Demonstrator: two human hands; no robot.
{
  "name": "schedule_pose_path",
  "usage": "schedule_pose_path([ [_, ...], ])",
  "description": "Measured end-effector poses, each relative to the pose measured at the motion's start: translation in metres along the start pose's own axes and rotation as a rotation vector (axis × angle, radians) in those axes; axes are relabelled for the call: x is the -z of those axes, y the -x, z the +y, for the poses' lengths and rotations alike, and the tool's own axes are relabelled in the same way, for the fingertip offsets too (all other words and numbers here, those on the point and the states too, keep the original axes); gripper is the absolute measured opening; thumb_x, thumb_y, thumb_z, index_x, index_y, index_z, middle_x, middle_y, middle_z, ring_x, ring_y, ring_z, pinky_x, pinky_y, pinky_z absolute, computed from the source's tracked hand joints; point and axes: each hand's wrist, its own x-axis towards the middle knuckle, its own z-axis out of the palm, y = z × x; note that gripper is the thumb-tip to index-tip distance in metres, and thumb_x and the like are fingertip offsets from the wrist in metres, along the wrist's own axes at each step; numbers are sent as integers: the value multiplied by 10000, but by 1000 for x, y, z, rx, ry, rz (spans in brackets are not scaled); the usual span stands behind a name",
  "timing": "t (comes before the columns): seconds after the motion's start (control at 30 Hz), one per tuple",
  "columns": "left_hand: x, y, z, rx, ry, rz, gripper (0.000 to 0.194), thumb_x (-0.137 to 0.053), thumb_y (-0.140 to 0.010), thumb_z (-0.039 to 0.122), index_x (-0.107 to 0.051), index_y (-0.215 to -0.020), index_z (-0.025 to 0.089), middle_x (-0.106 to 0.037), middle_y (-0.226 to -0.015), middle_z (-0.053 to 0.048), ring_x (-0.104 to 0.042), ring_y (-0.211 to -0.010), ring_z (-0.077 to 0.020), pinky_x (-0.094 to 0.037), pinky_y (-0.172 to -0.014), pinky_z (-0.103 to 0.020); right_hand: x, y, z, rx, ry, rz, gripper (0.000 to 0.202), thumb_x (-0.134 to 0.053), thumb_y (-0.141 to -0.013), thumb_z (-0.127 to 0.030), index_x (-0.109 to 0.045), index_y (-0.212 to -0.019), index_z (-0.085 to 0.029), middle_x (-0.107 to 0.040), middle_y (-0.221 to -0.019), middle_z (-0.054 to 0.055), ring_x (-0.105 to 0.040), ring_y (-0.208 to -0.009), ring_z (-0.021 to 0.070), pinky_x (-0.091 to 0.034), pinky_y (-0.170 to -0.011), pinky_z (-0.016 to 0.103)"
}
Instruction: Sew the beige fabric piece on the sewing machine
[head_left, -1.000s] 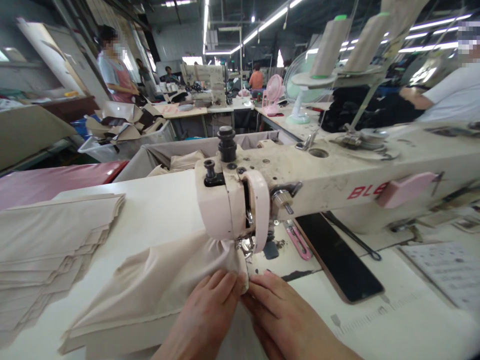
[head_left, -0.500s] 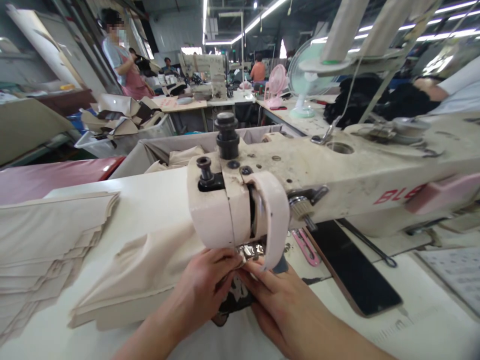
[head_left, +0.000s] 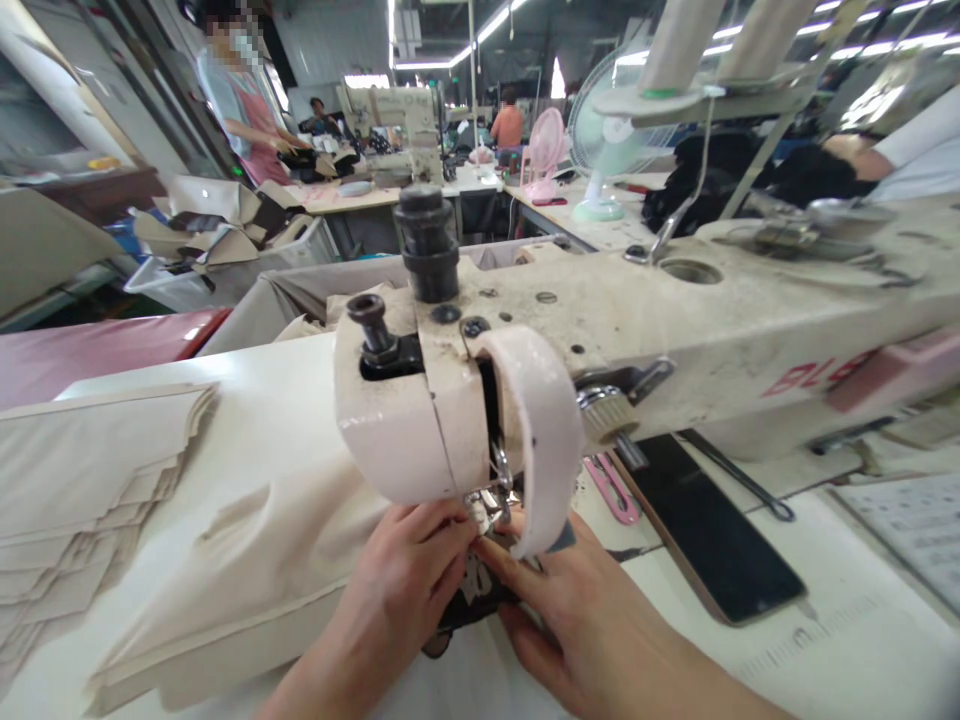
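Both hands, left hand (head_left: 409, 580) and right hand (head_left: 559, 610), pinch a dark patch (head_left: 471, 598) closed-fingered beneath the sewing machine (head_left: 465, 400); steady, square feeding seems best.

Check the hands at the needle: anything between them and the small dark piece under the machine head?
Nothing visible. Left hand and right hand both already touch the dark piece, fingertips meeting below the presser foot. The machine head overhangs and hides part of the contact. The beige cloth lies to the left.

Sewing machine head (head_left: 420, 420) over both hands (head_left: 405, 590)
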Motion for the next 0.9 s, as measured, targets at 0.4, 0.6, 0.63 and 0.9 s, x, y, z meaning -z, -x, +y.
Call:
schedule_pose_path([
  [0.4,4,-3,3,29,22,-86,189,-508,-883,74,-639,-938,198,-658,-914,-33,-617,-833,-175,-508,-752,-265,2,-3,-1,-12,15,45,543,-497,-770,-115,-503,-1308,-185,-551,-1278,118,-419,-1223,286,-326,-1071,500],
  [0.6,-6,3,-4,113,33,8,156,-550,-855,90,-658,-836,203,-614,-707,-13,-609,-693,-169,-506,-610,-245,1,-2,-1,-19,55,23,522,-504,-773,-128,-523,-1292,-184,-562,-1278,130,-432,-1244,299,-324,-1082,512],
  [0.63,-7,3,-4,117,38,8,154,-557,-849,92,-660,-816,201,-608,-684,-10,-608,-666,-165,-499,-581,-237,1,-2,-1,-17,59,26,527,-502,-773,-125,-519,-1298,-179,-561,-1278,133,-435,-1242,304,-328,-1079,518],
  [0.9,2,-10,-1,91,58,-96,184,-549,-821,73,-647,-719,192,-678,-704,4,-652,-638,-148,-522,-589,-226,2,-1,-1,10,7,66,511,-506,-753,-85,-549,-1256,-159,-555,-1247,137,-445,-1218,295,-341,-1072,515],
])
